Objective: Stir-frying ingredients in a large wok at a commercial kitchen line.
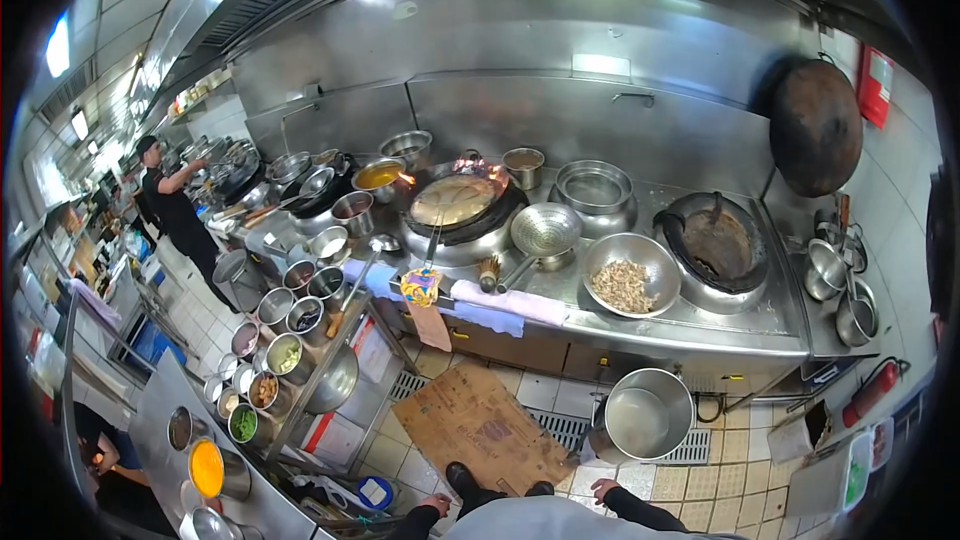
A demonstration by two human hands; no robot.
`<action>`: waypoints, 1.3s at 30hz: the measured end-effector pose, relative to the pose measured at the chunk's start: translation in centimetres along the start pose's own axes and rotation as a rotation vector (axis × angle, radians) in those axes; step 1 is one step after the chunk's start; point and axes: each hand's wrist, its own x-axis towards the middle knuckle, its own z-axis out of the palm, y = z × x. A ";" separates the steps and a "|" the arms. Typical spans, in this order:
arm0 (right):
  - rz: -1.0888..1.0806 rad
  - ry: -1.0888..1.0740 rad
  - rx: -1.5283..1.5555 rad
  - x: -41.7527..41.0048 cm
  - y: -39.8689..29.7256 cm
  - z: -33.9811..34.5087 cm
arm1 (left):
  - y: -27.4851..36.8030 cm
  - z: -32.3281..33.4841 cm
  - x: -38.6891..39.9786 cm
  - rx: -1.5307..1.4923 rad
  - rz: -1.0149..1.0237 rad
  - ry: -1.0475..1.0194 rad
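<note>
Both of my hands hang low at my sides, fingers loosely curled and apart, and nothing shows in either. My left hand (435, 504) is beside my shoe, nearest the side rack. My right hand (602, 490) hangs over the tiles below a large steel stockpot (637, 420) of cloudy liquid. Ahead on the range, a wok (454, 201) holds bubbling pale liquid with flames behind its rim. A patterned cloth (421, 287) wraps its handle. To its right are a perforated ladle (546, 229) and a steel bowl of chopped pieces, probably meat (624, 286).
Flattened cardboard (480, 427) lies on the floor by a drain grate (559, 429). Several ingredient pots, one with chopped greens (244, 424), crowd the left rack. A co-worker (176, 202) stands at the range farther left. A fire extinguisher (870, 394) is at right.
</note>
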 end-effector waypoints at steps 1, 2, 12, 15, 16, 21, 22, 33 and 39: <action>0.180 -0.012 0.147 -0.2 0.4 0.2 | -1.0 -0.2 -0.5 -0.002 -0.029 0.015; 0.190 -0.004 0.127 0.0 1.0 0.2 | -1.9 -0.6 -0.7 -0.010 -0.036 0.018; 0.521 0.184 0.701 1.0 -0.1 -2.6 | -2.1 -0.7 1.3 0.090 0.122 -0.036; 0.512 0.174 0.619 1.7 0.1 -3.0 | 0.6 0.6 2.5 -0.096 0.096 -0.047; 0.518 0.181 0.619 1.9 0.6 -2.5 | 1.8 0.8 2.7 -0.089 0.123 -0.052; 0.318 0.121 0.426 2.7 0.8 -2.4 | 3.6 1.2 3.5 0.042 0.244 -0.056; 0.321 0.112 0.437 2.5 0.4 -2.3 | 4.1 1.0 3.1 0.063 0.208 -0.042; 0.008 0.037 -0.150 10.6 -5.7 -6.4 | -1.9 -1.3 2.1 -0.154 0.002 0.014; -0.222 0.336 0.059 21.6 -28.8 -21.4 | -5.8 -3.1 3.3 -0.217 -0.027 0.038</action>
